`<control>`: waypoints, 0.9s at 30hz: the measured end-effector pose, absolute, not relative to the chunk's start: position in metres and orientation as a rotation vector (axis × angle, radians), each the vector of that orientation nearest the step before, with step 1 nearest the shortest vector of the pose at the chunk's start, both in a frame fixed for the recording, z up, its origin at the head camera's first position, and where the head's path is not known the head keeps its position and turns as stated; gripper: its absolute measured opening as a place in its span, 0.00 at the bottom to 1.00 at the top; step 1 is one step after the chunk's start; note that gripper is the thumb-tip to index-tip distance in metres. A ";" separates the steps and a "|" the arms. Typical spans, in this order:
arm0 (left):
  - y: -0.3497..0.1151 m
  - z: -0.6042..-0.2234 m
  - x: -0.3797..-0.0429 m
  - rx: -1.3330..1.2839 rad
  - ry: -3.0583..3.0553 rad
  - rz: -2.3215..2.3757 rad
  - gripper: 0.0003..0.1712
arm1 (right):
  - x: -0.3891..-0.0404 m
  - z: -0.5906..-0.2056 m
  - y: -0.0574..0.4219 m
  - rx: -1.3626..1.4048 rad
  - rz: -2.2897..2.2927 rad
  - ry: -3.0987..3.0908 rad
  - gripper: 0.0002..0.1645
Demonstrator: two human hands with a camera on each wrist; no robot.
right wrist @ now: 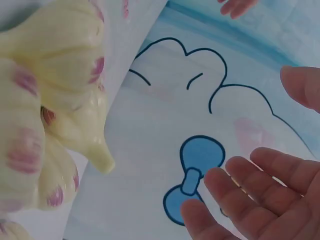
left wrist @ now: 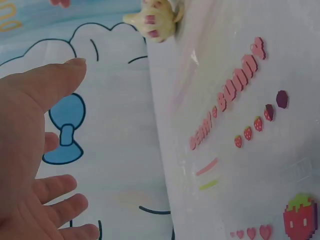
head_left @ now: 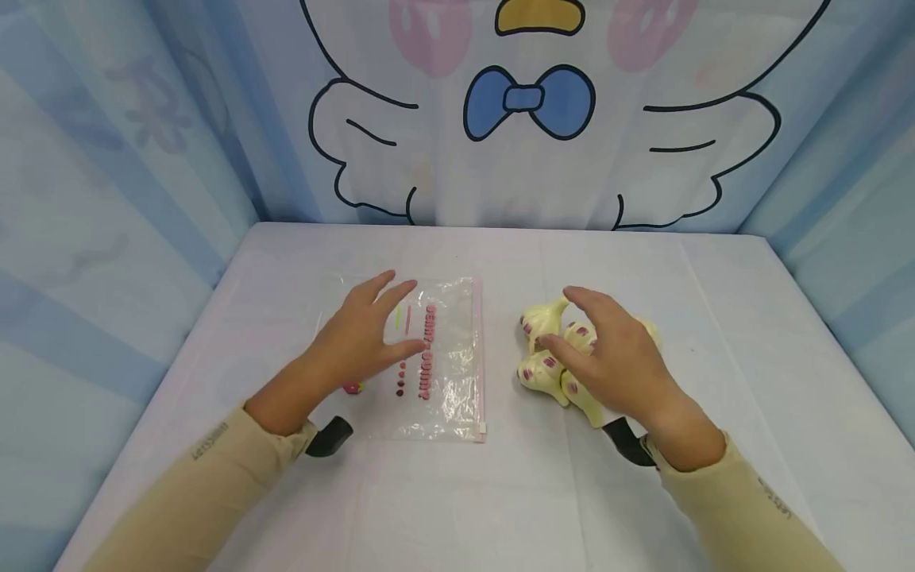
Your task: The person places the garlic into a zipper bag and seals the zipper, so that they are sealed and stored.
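A clear zip bag (head_left: 453, 349) with pink lettering and strawberry prints lies flat on the table. My left hand (head_left: 353, 342) hovers over its left part, fingers spread and thumb apart, holding nothing. To the right sits a cluster of several pale yellow garlic bulbs (head_left: 541, 373) with purple-pink patches. Above them is my right hand (head_left: 622, 361), fingers loosely extended, covering part of the cluster. The right wrist view shows the bulbs (right wrist: 60, 75) close by, with nothing in the right palm (right wrist: 280, 220). In the left wrist view the bag's print (left wrist: 240, 80) appears beside the left hand (left wrist: 20, 150).
A white cloth covers the table (head_left: 472, 508). Behind it hangs a curtain (head_left: 529, 175) with a cartoon bow tie, and blue curtains (head_left: 107, 238) enclose the sides. Black wrist straps (head_left: 330, 437) show at both cuffs.
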State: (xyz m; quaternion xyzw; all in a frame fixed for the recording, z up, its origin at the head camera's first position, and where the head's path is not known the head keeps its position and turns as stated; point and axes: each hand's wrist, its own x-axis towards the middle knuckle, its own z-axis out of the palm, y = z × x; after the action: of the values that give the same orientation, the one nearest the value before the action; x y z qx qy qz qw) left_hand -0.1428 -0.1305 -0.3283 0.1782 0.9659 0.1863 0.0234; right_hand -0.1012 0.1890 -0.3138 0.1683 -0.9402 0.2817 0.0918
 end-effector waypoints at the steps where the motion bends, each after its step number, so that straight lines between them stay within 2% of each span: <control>1: -0.130 -0.330 -0.142 0.554 2.977 0.610 0.50 | -0.100 -0.316 0.187 0.521 0.864 -2.767 0.38; 13: -0.118 -0.351 -0.147 0.508 2.871 0.837 0.45 | -0.087 -0.338 0.163 0.642 1.115 -2.695 0.36; 27: -0.098 -0.357 -0.160 0.590 2.793 0.849 0.41 | -0.079 -0.359 0.139 0.555 1.301 -2.823 0.36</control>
State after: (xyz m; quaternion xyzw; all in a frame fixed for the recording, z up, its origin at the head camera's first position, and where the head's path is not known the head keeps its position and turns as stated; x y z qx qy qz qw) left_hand -0.1602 -0.0977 -0.3566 0.1975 0.9347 0.2841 0.0814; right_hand -0.0785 0.1386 -0.3589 0.1759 -0.8940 0.4119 -0.0081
